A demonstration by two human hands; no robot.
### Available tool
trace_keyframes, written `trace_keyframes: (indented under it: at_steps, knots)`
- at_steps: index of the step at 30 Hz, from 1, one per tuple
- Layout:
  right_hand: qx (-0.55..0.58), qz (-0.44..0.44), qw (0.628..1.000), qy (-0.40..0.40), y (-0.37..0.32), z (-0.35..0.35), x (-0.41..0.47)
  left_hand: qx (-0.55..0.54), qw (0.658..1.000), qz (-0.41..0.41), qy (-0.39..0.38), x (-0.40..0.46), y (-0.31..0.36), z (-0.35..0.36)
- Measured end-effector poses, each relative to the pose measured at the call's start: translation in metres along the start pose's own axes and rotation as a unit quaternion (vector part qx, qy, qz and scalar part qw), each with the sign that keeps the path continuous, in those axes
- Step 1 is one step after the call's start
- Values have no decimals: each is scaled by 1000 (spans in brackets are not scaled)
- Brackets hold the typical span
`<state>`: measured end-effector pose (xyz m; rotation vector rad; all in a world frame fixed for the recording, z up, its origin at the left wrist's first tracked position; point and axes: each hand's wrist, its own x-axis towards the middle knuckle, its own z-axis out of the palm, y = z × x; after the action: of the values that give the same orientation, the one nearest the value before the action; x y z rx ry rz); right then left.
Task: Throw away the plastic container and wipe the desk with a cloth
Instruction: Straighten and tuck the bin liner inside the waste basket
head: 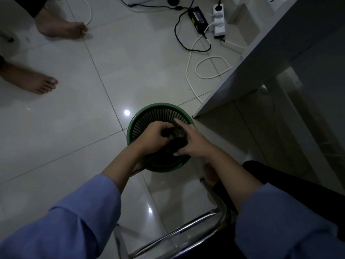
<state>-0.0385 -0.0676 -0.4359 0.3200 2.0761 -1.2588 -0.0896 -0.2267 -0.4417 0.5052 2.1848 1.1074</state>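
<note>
A green slatted waste basket stands on the tiled floor by the desk corner. Both my hands are over its opening. My left hand is closed on a dark crumpled thing, which looks like a plastic bag. My right hand presses on the same dark thing from the right, index finger stretched out toward the rim. A transparent piece trails below my left wrist; I cannot tell what it is. No cloth is in view.
The white desk runs along the right. A power strip, a black adapter and loose cables lie on the floor behind the basket. Another person's bare feet are at the upper left. A chrome chair frame is below me.
</note>
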Motion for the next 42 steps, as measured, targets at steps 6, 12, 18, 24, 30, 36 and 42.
trace_keyframes:
  at_steps: [6, 12, 18, 24, 30, 36, 42]
  knots:
    - [74, 22, 981, 179, -16, 31, 11, -88, 991, 28, 95, -17, 11, -3]
    - [99, 32, 970, 219, -18, 25, 1, 86, 988, -121, 33, -57, -14, -4]
    - [180, 51, 961, 203, -17, 18, 2, 229, 955, -127, 141, -65, -39, 1]
    - [182, 29, 978, 97, -25, 18, 0, 141, 949, -159, 235, -58, -28, -15]
    - [96, -37, 994, 41, -22, 38, 9, 26, 962, -147, 230, -44, -15, -15]
    - [63, -32, 991, 111, -22, 39, 12, -7, 965, -154, 210, -46, -12, -10]
    - [115, -44, 985, 125, -16, 25, 9, 75, 947, -217, 225, -48, -16, -21]
